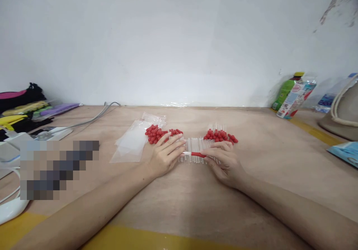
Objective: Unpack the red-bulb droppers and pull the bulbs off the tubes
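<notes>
Between my hands lies a thin clear tube [187, 153] with a red rubber-looking sleeve [197, 154] at its right end. My left hand [167, 156] grips the clear end, its fingers stretched rightward over it. Thumb and fingertips of my right hand [226, 163] pinch the red sleeve. Right behind them, several clear tubes [195, 144] lie side by side on the table, partly covered by my hands. One pile of red pieces [156, 133] sits beyond my left hand, and another red pile [219, 134] lies beyond my right hand.
Clear plastic bags [131, 141] lie flat left of my left hand. A grey cable [86, 121] runs to a white power strip [60, 132] at the left. Gloves [22, 97] are stacked behind. At the right stand a green bottle [285, 91], a carton [292, 100] and a hat [342, 112].
</notes>
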Action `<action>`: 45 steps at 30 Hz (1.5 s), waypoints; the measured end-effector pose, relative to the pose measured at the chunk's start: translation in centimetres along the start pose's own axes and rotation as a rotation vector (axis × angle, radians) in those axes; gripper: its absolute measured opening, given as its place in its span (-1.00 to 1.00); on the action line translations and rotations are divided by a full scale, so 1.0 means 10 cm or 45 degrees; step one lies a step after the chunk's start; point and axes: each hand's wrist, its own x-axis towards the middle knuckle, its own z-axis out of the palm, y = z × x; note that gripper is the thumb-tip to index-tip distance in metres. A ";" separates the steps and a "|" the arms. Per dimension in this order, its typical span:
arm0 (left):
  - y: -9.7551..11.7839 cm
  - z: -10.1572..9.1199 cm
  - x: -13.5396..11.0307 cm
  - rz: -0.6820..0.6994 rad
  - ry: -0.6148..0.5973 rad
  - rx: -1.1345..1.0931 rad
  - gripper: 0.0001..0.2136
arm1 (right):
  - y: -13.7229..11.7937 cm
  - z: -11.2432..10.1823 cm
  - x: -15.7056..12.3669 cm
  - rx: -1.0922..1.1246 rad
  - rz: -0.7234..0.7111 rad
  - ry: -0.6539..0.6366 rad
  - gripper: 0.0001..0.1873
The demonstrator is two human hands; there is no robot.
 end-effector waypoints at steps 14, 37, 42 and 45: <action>0.17 0.07 0.03 0.091 -0.032 -0.161 -0.88 | -0.12 0.12 0.02 -0.227 -0.204 -0.051 -0.90; 0.21 0.07 -0.02 0.008 -0.120 -0.545 -0.89 | -0.03 0.04 0.00 -0.202 -0.554 -0.087 -0.81; 0.13 0.01 -0.08 -0.064 -0.140 -0.607 -0.87 | 0.07 -0.10 -0.04 -0.199 -0.601 -0.095 -0.76; -0.04 -0.05 -0.19 -0.190 -0.103 -0.509 -0.86 | 0.23 -0.26 -0.11 -0.264 -0.444 -0.059 -0.75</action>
